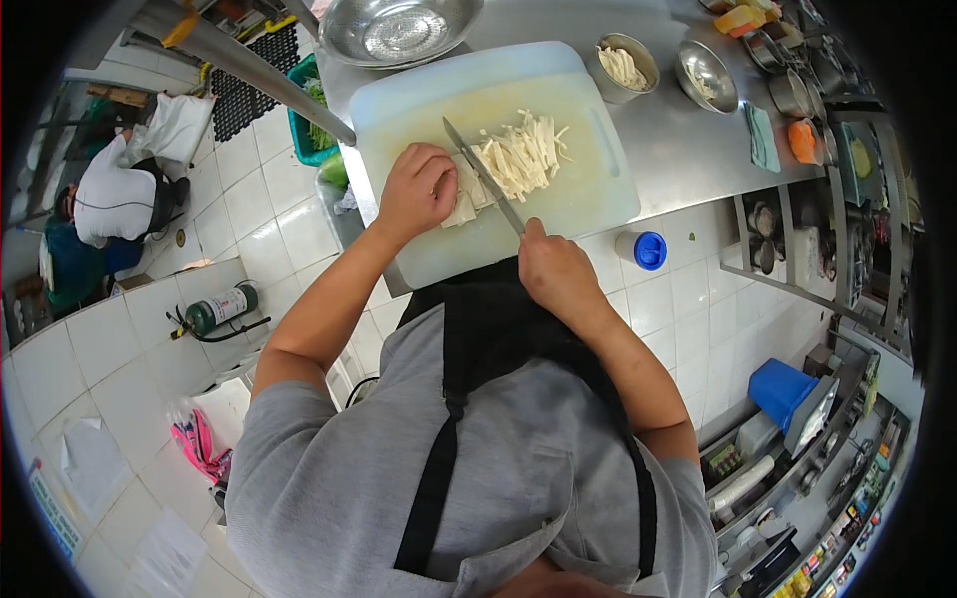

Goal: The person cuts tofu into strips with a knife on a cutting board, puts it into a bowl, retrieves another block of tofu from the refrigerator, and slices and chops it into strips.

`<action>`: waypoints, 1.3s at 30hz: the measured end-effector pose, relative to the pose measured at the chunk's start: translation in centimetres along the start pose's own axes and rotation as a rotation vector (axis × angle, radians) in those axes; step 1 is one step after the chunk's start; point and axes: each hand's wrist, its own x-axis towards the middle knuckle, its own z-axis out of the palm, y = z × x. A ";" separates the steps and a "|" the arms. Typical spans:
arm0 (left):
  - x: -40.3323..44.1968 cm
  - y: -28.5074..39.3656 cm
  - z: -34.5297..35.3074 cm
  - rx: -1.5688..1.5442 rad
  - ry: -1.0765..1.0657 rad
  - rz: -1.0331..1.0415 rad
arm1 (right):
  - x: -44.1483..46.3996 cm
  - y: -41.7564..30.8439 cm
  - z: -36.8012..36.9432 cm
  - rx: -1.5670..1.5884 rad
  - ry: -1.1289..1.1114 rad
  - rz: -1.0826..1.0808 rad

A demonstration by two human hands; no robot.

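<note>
A knife [485, 176] lies across pale food on a white cutting board [399, 110], its blade pointing up and left. My right hand [558, 267] is wrapped round the knife's handle at the board's lower edge. Left of the blade, my left hand [418, 192] has curled fingers pressing on uncut pale slices [467, 203]. Thin cut strips [523, 156] form a loose pile on the right side of the blade.
Beyond the board stand a large steel bowl [399, 28], a metal cup of strips [624, 68] and a smaller bowl [706, 77]. A green cloth [762, 139] lies farther right. Another person [120, 194] bends over at far left.
</note>
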 end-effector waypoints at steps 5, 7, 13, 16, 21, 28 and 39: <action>-0.6 0.9 -0.5 0.029 -0.049 0.000 | 0.0 0.2 -0.2 0.058 -0.020 -0.010; -0.9 0.7 -0.3 0.053 -0.075 -0.001 | 0.0 0.2 -0.1 0.069 -0.018 -0.002; -0.4 1.1 0.1 0.099 -0.129 0.016 | 0.4 0.6 -0.5 0.076 -0.009 0.008; -1.2 1.1 -0.1 0.093 -0.175 0.011 | -0.2 0.9 0.2 0.095 -0.023 0.025; -0.8 0.6 0.0 0.061 -0.168 0.006 | 0.2 0.1 0.1 0.039 -0.002 0.061; -0.3 -0.8 -0.3 -0.060 -0.212 0.027 | -0.8 -2.0 -1.2 0.011 0.093 0.122; -0.3 -1.1 0.4 -0.023 -0.161 0.048 | -1.7 -3.8 -1.7 -0.019 0.123 0.124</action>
